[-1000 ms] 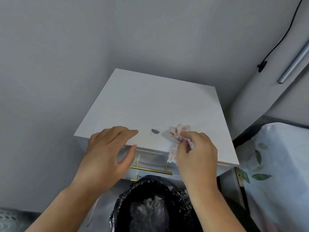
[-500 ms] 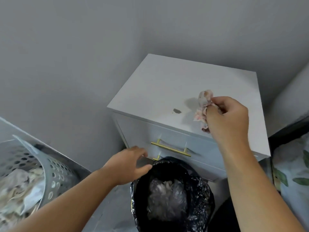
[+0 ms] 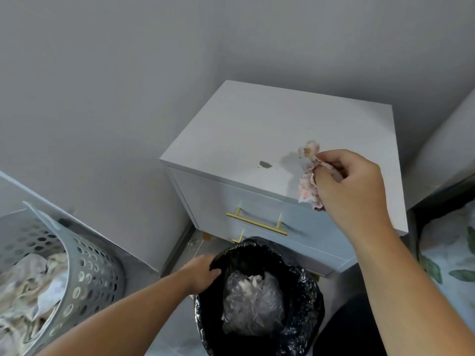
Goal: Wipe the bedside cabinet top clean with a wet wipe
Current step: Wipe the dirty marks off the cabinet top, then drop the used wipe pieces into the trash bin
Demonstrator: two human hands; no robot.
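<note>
— Grey walls close round a white bedside cabinet [image 3: 259,129] in the corner. Where is the wipe?

— Off the surface. The wet wipe [image 3: 309,176] hangs crumpled above the front edge of the cabinet top, toward its right front corner, and it looks soiled with pinkish marks.

— And the top itself?

— Not clean yet. A dark spot [image 3: 265,164] sits near the front edge, left of the wipe, with a small speck beside it.

— So what would do the step well?

— I'd say the wipe is heading for the bin [image 3: 303,299], which stands on the floor right under the drawers with a black liner and a clear bag inside. Steady the rim, carry the wipe out past the front edge and let go well over the opening so it doesn't catch on the gold handle [image 3: 257,224]. Judging by the spot, another pass with a clean part or a fresh wipe is wanted before calling it done.

— The fingers?

— On the right hand [image 3: 352,186], the fingers [image 3: 324,173] are curled tight, pinching the wipe between thumb and fingertips. The left hand [image 3: 201,274] is down at the near left of the bin rim, curled over the liner's edge, gripping it as far as I can tell.

— Anything else nearby?

— A perforated grey laundry basket [image 3: 84,268] with cloth in it, well apart on the left.
</note>
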